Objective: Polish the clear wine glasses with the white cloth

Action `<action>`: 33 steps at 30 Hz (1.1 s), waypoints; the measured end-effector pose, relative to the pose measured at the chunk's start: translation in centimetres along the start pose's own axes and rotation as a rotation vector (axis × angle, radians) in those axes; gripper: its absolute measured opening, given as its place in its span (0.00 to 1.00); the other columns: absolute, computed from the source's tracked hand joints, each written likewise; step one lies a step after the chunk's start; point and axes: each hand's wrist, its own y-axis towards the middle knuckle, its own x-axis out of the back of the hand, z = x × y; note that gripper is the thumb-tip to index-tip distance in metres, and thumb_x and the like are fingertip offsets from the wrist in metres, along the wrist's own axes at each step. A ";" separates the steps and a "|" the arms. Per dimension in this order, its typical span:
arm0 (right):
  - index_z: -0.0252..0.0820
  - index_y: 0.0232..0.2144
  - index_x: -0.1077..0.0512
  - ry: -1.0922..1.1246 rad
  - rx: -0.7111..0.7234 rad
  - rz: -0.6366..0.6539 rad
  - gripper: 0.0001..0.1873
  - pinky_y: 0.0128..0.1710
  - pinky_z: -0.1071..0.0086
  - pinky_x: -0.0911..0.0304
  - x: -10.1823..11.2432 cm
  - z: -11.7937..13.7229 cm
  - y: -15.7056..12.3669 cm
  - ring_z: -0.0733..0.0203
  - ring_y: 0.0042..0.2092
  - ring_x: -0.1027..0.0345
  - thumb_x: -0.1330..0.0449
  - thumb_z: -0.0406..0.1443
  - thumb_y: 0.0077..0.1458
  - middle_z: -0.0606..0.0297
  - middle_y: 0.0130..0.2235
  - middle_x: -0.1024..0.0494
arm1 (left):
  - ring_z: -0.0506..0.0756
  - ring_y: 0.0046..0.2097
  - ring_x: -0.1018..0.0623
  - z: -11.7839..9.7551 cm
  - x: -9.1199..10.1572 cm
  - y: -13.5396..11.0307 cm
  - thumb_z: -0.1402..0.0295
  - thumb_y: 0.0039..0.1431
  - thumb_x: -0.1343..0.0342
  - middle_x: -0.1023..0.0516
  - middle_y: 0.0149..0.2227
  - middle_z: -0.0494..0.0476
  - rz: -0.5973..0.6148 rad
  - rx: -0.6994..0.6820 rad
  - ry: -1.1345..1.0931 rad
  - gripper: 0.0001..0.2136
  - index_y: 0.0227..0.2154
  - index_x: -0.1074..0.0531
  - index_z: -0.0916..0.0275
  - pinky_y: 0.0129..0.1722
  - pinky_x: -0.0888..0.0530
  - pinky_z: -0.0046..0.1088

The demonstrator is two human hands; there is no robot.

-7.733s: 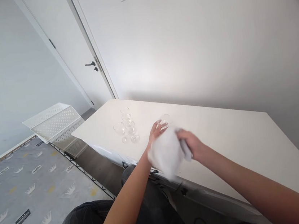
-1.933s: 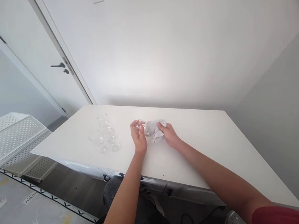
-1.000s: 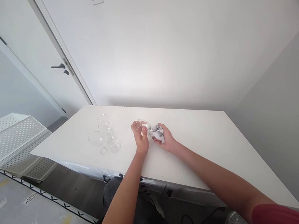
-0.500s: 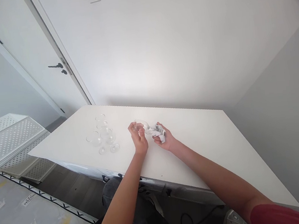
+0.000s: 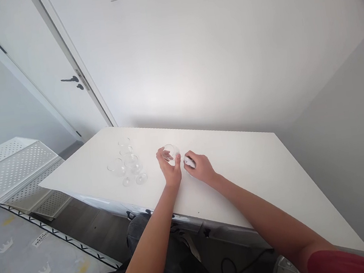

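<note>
My left hand (image 5: 170,166) is wrapped round the bowl of a clear wine glass (image 5: 169,149), whose rim tips towards the far left. Beside it, my right hand (image 5: 200,165) is closed on a crumpled white cloth (image 5: 190,162), close to the glass's stem end. Fingers and cloth hide the stem and foot. Several other clear stemmed glasses (image 5: 131,162) stand in a cluster on the white table (image 5: 246,177), left of my hands.
A door with a dark handle (image 5: 70,79) is at the back left, beside a white wall (image 5: 199,63). White perforated metal panels (image 5: 16,163) and a grey patterned mat (image 5: 34,256) lie left of the table. A dark cable (image 5: 229,265) hangs below its front edge.
My right hand has turned over, back now upwards, with the cloth mostly tucked inside it. The held glass has rotated slightly in my left hand, its rim showing more towards me.
</note>
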 end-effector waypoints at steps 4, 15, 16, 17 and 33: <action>0.48 0.47 0.26 -0.229 0.096 0.177 0.17 0.32 0.70 0.43 -0.2 0.3 -0.2 0.64 0.32 0.34 0.43 0.32 0.55 0.64 0.48 0.24 | 0.55 0.39 0.32 -0.3 0.1 0.2 0.53 0.65 0.39 0.36 0.44 0.57 -0.054 0.004 0.085 0.25 0.59 0.37 0.56 0.47 0.30 0.38; 0.48 0.52 0.24 -0.505 0.133 0.445 0.19 0.31 0.66 0.43 -0.3 0.9 -0.2 0.60 0.34 0.26 0.43 0.34 0.60 0.61 0.59 0.24 | 0.54 0.38 0.30 -0.8 -0.3 0.2 0.52 0.67 0.41 0.34 0.45 0.57 0.086 0.106 0.088 0.26 0.63 0.36 0.54 0.45 0.29 0.37; 0.47 0.52 0.24 -0.524 0.137 0.456 0.18 0.31 0.66 0.43 -0.4 0.9 -0.2 0.59 0.34 0.26 0.43 0.34 0.60 0.60 0.57 0.23 | 0.54 0.38 0.30 -0.8 -0.4 0.2 0.52 0.67 0.41 0.34 0.45 0.58 0.097 0.121 0.095 0.26 0.63 0.37 0.54 0.44 0.28 0.36; 0.46 0.51 0.24 -0.539 0.141 0.463 0.18 0.31 0.65 0.43 -0.4 1.0 -0.2 0.58 0.35 0.25 0.43 0.33 0.60 0.59 0.56 0.23 | 0.54 0.37 0.30 -0.7 -0.4 0.2 0.52 0.66 0.41 0.34 0.46 0.58 0.107 0.134 0.102 0.27 0.63 0.37 0.54 0.44 0.28 0.36; 0.41 0.54 0.29 -0.637 -0.182 0.379 0.19 0.33 0.64 0.37 -0.1 0.0 0.0 0.51 0.41 0.22 0.45 0.36 0.62 0.50 0.58 0.26 | 0.53 0.38 0.27 0.2 -0.5 0.1 0.51 0.69 0.46 0.31 0.55 0.62 0.184 0.200 0.031 0.23 0.61 0.39 0.54 0.40 0.28 0.34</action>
